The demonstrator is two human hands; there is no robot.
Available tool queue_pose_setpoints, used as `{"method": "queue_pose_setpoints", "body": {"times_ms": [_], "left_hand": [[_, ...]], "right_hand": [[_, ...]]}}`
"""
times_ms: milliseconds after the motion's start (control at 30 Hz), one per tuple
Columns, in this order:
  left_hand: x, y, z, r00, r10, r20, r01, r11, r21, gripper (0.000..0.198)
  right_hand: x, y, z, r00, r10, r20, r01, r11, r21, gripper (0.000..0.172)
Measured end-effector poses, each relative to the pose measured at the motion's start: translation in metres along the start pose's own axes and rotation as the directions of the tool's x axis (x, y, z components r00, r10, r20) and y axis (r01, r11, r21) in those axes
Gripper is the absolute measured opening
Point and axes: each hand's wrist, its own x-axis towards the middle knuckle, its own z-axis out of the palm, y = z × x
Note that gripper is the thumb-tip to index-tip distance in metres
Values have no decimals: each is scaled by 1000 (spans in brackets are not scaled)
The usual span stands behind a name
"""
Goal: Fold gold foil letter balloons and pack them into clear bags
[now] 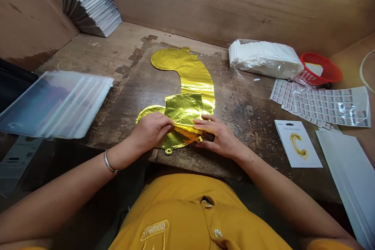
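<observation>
A flat gold foil balloon (197,80) in a curved letter shape lies on the worn wooden table. On its lower part rests a smaller folded piece of gold foil (184,107), creased along its near edge. My left hand (154,131) pinches the left end of that crease between thumb and fingers. At the right end, my right hand (218,136) has its fingers spread, the fingertips lying on the foil's edge. Below the hands, a small foil tab with a hole (168,151) shows at the balloon's near rim.
Clear plastic sleeves (58,103) lie at left, with a stack of white cards (88,0) behind. On the right are bagged white pieces (263,58), a red basket (334,68), sticker sheets (328,103), a "C" balloon card (299,144) and white sheets (348,164).
</observation>
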Motion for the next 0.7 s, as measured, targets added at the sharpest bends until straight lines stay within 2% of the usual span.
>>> {"method": "queue_pose_setpoints", "body": {"times_ms": [67, 133, 167, 233, 333, 500, 567, 700], "left_hand": [[1, -1, -3, 996, -93, 5, 93, 994, -55, 20], [4, -1, -4, 984, -179, 7, 179, 981, -78, 19], [5, 0, -4, 975, -223, 3, 223, 972, -80, 18], [9, 4, -3, 948, -319, -9, 318, 946, -59, 16], [16, 8, -4, 910, -415, -15, 415, 910, 2, 19], [25, 8, -7, 923, -380, 52, 375, 923, 89, 11], [28, 7, -8, 932, -350, 92, 336, 931, 141, 15], [32, 7, -8, 922, -343, 178, 297, 924, 241, 27]], "right_hand": [[4, -5, 3, 998, 50, -29, -50, 999, 5, 39], [11, -11, 4, 984, 153, -97, -153, 988, 0, 18], [17, -13, 4, 966, 215, -143, -219, 976, -11, 15], [29, -15, 5, 923, 325, -208, -343, 937, -58, 25], [46, -17, 5, 883, 416, -218, -455, 873, -175, 28], [58, -19, 5, 859, 480, -180, -512, 789, -338, 22], [60, -19, 7, 856, 485, -178, -514, 764, -390, 23], [62, -15, 9, 847, 499, -184, -526, 730, -437, 29]]}}
